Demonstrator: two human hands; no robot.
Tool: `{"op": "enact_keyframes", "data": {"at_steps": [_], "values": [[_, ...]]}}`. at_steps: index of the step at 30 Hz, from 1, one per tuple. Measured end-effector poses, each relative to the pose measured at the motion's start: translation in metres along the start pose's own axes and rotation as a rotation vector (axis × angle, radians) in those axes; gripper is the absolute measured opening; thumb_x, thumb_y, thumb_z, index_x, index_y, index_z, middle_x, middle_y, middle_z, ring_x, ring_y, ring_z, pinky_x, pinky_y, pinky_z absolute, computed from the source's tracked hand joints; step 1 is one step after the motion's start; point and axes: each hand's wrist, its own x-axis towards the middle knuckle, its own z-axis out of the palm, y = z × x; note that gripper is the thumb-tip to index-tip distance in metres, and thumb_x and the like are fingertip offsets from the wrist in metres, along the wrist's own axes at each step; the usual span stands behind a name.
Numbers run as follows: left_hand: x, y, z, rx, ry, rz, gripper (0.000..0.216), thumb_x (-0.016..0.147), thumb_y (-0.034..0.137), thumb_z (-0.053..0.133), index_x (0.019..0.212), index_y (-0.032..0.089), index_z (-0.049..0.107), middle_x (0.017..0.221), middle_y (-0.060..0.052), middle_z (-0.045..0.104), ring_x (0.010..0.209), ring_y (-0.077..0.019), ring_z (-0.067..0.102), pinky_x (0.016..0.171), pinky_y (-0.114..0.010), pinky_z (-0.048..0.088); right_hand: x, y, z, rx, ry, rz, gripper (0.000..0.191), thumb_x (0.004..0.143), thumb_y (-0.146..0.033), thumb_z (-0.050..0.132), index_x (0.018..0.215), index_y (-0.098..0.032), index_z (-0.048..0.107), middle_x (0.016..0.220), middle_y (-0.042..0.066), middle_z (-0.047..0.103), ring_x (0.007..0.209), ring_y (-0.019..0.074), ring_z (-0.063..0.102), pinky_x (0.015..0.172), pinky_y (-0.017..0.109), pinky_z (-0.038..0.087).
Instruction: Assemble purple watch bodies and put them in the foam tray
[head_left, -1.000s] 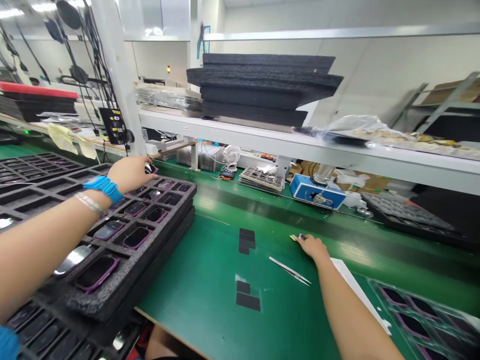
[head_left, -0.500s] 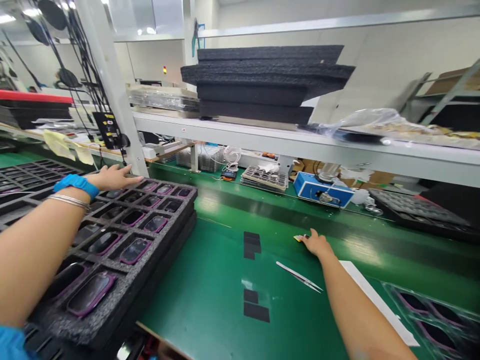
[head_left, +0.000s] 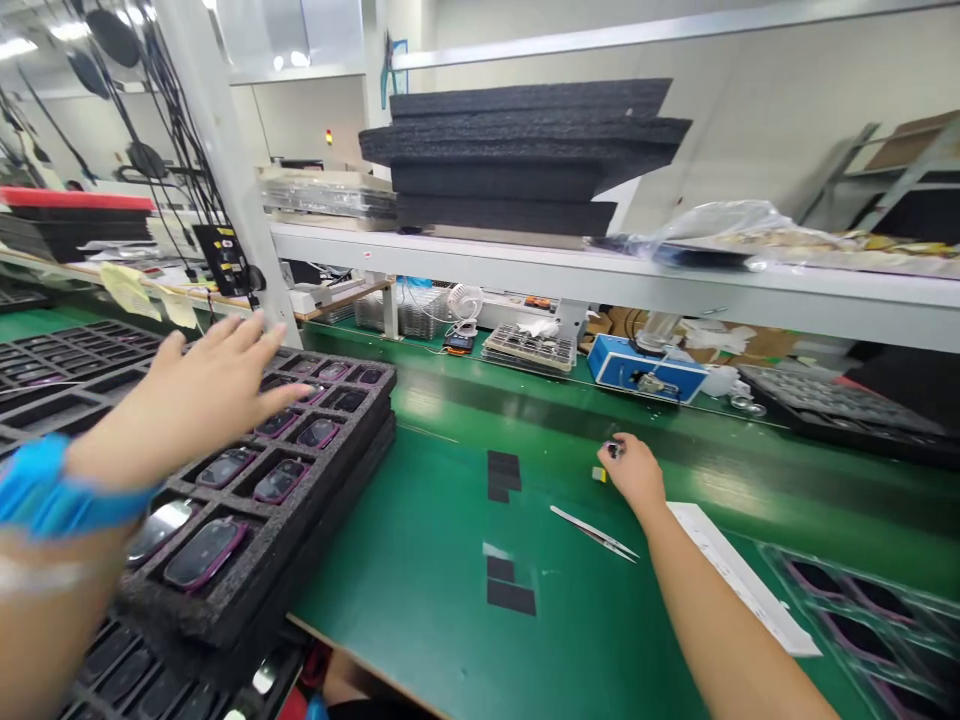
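- As far as I can tell from the head view, my only feed, the right hand (head_left: 637,475) is pinching a small dark piece (head_left: 615,450) just above the green surface (head_left: 405,600); fingers partly hide it.
- Left hand (head_left: 199,400): fingers spread, blurred, over the foam tray (head_left: 262,535); I see nothing in its grip.
- Handling, my guess: the dark piece looks light, stiff, shiny, perhaps slippery; I'd pinch its edges lightly.
- Small yellow-and-white bit (head_left: 598,474) sits on the surface just beside the right fingertips; probably very light, best taken by its sides.
- Purple-rimmed pieces (head_left: 206,553) look thin, rigid, glossy; I'd rate them easy to scratch, so hold by the rim, off the flat face.
- Containers: foam tray has compartments, several with one purple-rimmed piece each, lying tilted or flat; the left hand hides some. Foam probably soft, light.
- Transparent plastic tray (head_left: 780,562) at far right holds more purple-rimmed pieces; likely flexible, lift by the edges.
- Between hands: tweezers (head_left: 595,534) and dark rectangular patches (head_left: 511,597) lie flat on the surface.
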Motion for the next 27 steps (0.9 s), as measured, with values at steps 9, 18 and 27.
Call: {"op": "enact_keyframes", "data": {"at_steps": [9,18,27], "values": [[-0.084,0.202,0.089,-1.038,-0.358,0.103,0.084,0.065,0.043,0.073,0.139,0.028,0.036,0.12,-0.011,0.062,0.106,-0.0334,0.058,0.092,-0.045,0.045,-0.115,-0.049,-0.037,0.821,-0.11,-0.183,0.049,0.066,-0.049,0.065,0.103,-0.018,0.058,0.097,0.011,0.065,0.081,0.0226,0.066,0.077,0.036,0.057],[-0.064,0.248,0.23,-1.899,-0.742,-0.107,0.093,0.035,0.041,0.086,0.122,0.022,0.058,0.103,-0.009,0.065,0.097,-0.029,0.061,0.09,-0.047,0.046,-0.163,-0.05,0.011,0.919,-0.159,-0.119,0.052,0.054,-0.055,0.073,0.089,-0.02,0.057,0.084,0.009,0.068,0.076,0.0258,0.067,0.068,0.035,0.059],[-0.067,0.233,0.218,-2.175,-0.915,-0.486,0.064,0.037,0.025,0.088,0.097,0.014,0.068,0.084,-0.006,0.064,0.07,-0.0152,0.062,0.075,-0.036,0.05,-0.173,-0.063,0.005,0.768,-0.22,-0.315,0.032,0.074,-0.052,0.059,0.076,-0.021,0.067,0.095,0.01,0.063,0.096,0.0249,0.06,0.077,0.036,0.055]]}}
